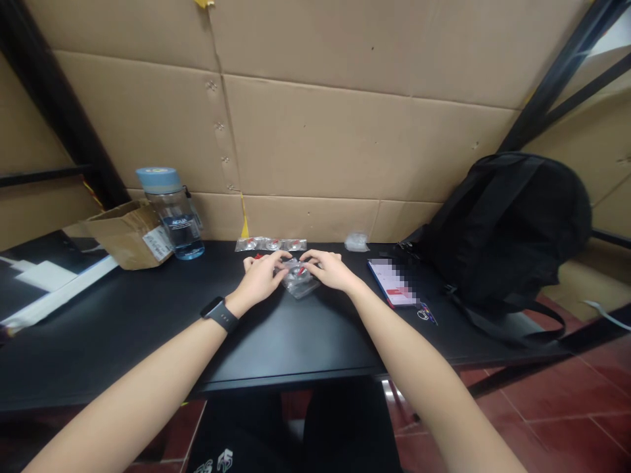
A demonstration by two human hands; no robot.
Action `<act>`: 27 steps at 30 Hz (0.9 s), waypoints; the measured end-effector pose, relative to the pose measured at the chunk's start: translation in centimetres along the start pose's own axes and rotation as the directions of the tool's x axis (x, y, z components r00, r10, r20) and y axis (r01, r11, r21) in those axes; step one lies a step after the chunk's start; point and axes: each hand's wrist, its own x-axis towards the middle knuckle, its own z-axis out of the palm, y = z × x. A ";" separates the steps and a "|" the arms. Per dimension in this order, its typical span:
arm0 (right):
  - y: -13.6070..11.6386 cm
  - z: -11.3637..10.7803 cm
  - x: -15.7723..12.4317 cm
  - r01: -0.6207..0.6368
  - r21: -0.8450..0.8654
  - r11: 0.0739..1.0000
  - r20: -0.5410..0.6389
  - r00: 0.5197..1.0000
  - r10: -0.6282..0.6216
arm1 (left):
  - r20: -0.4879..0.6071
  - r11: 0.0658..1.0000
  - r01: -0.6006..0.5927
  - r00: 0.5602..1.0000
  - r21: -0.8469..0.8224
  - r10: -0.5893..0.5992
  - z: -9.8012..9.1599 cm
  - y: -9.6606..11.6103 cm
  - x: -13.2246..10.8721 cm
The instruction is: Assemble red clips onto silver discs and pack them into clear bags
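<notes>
My left hand [263, 276] and my right hand [329, 268] meet over a small clear plastic packet [298, 282] with red and silver parts inside, lying on the black table [276, 335]. Both hands pinch the packet from either side, fingers curled on it. A black smartwatch [219, 314] sits on my left wrist. Just behind the hands, a strip of similar clear packets [270, 244] lies along the cardboard wall. A small crumpled clear bag [355, 242] rests to the right of that strip.
A clear water bottle [172, 211] with a blue lid stands at the back left beside an open cardboard box [125, 233]. A phone [393, 282] lies right of my hands, and a black backpack [503, 230] fills the right end. Red floor tiles [552, 407] show beyond the table edge.
</notes>
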 end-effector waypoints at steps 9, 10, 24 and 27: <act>-0.2 0.0 0.1 0.024 0.122 0.992 -0.072 0.997 -0.016 | 0.014 0.985 0.055 0.998 -0.164 -0.054 -0.5 0.5 0.1; -0.2 0.0 0.1 0.035 0.143 0.989 -0.084 0.996 -0.023 | 0.016 0.986 0.043 0.999 -0.160 -0.041 -0.6 0.5 0.0; 0.7 0.3 0.5 0.034 0.561 0.827 -0.074 0.997 0.009 | -0.148 0.926 0.001 0.987 -0.379 -0.062 -0.3 -1.2 0.6; 0.8 0.6 0.5 0.017 0.600 0.800 -0.099 0.994 0.053 | -0.177 0.942 0.047 0.978 -0.331 -0.111 -0.6 -0.8 0.5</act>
